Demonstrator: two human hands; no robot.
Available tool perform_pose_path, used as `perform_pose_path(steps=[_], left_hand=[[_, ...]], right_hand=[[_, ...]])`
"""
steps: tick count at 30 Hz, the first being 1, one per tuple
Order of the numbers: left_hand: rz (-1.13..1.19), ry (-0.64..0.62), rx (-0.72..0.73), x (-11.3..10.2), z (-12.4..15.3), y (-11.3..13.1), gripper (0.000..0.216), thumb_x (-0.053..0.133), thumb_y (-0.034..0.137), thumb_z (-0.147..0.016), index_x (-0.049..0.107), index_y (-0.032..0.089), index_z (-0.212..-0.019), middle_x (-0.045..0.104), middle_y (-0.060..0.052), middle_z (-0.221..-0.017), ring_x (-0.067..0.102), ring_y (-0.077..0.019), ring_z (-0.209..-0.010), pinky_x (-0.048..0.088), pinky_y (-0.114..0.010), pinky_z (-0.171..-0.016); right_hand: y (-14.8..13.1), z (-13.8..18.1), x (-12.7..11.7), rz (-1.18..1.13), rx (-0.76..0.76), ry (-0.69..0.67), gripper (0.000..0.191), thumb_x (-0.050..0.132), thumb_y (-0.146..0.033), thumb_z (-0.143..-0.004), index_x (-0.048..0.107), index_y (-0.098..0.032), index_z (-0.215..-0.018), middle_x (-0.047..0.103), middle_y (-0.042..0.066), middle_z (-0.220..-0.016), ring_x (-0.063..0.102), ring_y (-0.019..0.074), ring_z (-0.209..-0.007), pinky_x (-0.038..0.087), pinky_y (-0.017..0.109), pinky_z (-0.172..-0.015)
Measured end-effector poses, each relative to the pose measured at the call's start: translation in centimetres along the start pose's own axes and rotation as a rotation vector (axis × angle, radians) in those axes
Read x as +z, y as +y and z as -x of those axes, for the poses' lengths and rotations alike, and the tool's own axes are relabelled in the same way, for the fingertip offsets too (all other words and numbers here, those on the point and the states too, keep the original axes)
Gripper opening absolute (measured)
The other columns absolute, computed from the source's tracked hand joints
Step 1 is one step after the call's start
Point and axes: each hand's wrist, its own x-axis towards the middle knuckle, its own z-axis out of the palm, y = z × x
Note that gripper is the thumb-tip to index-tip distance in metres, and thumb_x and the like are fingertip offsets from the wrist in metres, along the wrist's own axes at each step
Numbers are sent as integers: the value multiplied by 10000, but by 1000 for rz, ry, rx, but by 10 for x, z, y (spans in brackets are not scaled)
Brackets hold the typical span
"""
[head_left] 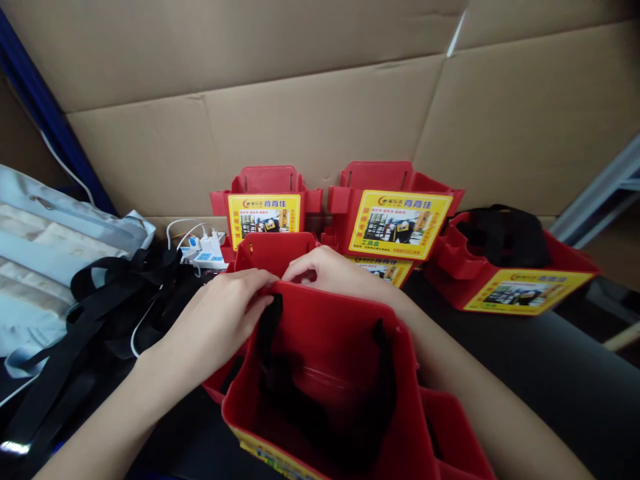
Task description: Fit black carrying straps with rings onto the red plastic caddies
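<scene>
A red plastic tool box (330,333) stands right in front of me, its open top toward the camera and a black strap (273,333) hanging down inside. My left hand (223,317) pinches the far rim of the box where the strap passes through it. Fingers curled, my right hand (325,270) grips the same rim from behind. A second end of black strap (383,360) lies along the box's right inner wall.
Three more red boxes with yellow labels (264,217) (400,223) (520,280) stand behind, one holding black strap. A pile of black straps (100,293) lies at the left by a white power strip (203,250) and pale fabric (45,247). Cardboard (320,113) walls the back.
</scene>
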Motion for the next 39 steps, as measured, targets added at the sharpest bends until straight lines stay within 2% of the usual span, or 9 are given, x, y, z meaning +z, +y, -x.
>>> perform_pose_path(steps=[7,11,16,20,22,26,30,34,39], left_hand=[[154,7,-2,0,-5,-4,189,468,112,-795,607,194,-893,663,2,-824,610,-139,-732,446,-223,-657],[200,-15,-41,-2,4,-2,169,457,127,-808,601,199,-857,659,2,-808,607,-136,-717,442,-211,-633],[236,29,-79,0,16,-5,194,410,184,-852,597,205,-897,659,-9,-857,613,-130,-716,461,-206,-598],[327,23,-123,-10,-5,-13,280,513,377,-806,594,199,-1006,661,-39,-943,613,-163,-779,486,-251,-669],[420,-43,-144,-13,-26,-18,363,524,431,-783,585,167,-1025,665,-53,-868,609,-161,-732,484,-256,-640],[587,-436,-109,-5,-64,-24,226,520,334,-774,594,125,-815,546,19,-536,485,-86,-438,383,-193,-428],[490,-465,-84,4,-83,-31,140,478,197,-757,556,128,-662,497,34,-495,456,-67,-400,338,-180,-410],[142,-224,-48,0,-94,-46,139,461,142,-734,544,137,-622,513,12,-520,488,-100,-472,337,-212,-465],[-129,-77,2,-21,-81,-54,192,532,330,-757,605,164,-821,624,-53,-734,569,-183,-663,400,-270,-589]], right_hand=[[-5,1,4,112,143,50,214,518,-164,-715,701,-137,-820,673,36,-686,566,118,-628,398,211,-570],[7,-1,-3,221,261,238,234,504,-93,-669,710,-143,-767,671,53,-670,563,117,-570,416,228,-575],[-2,2,-9,-52,261,364,173,541,-210,-720,662,-155,-831,628,6,-616,472,61,-389,387,207,-431],[-4,1,-11,-74,243,550,143,545,-210,-724,628,-139,-816,582,-9,-585,471,58,-398,391,200,-430],[1,-2,-12,-23,245,579,143,544,-214,-730,622,-138,-824,595,2,-626,480,61,-417,415,213,-465],[5,2,-20,144,266,566,218,545,-257,-752,601,-151,-934,627,42,-819,527,83,-525,450,242,-575],[-14,29,-30,241,253,313,536,617,-438,-700,493,-198,-1163,607,61,-979,573,157,-785,452,260,-675],[-35,47,-31,206,206,-192,334,539,-313,-788,571,-248,-1114,651,36,-895,590,169,-777,427,253,-680],[-36,41,-31,229,209,-228,309,483,-201,-809,593,-256,-1092,664,22,-880,591,166,-766,406,234,-656]])
